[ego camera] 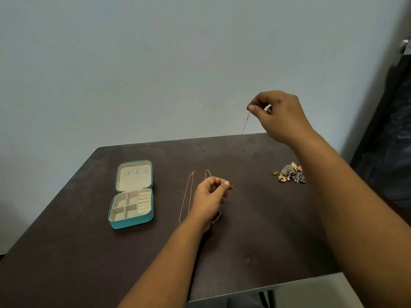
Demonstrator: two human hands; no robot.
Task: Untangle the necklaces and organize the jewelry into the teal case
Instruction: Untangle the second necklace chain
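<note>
from the head view: right hand (278, 114) lifted high, its fingers (252, 107) pinching one end of a thin chain (246, 122); left hand (210, 194) low over the surface (255, 230), fingers clenched on a small gold bit, probably the other end (the span between is too fine to see). teal case (131, 196) sits open at left, two necklaces (186, 196) just beside the left hand, jewelry pile (289, 173) at right. best keep it taut, lower slowly.

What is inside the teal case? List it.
The open teal case shows cream lining only: bare compartments, ring rolls on the right and three small tabs in the lid. No jewelry is visible. Nothing covers the compartments.
</note>
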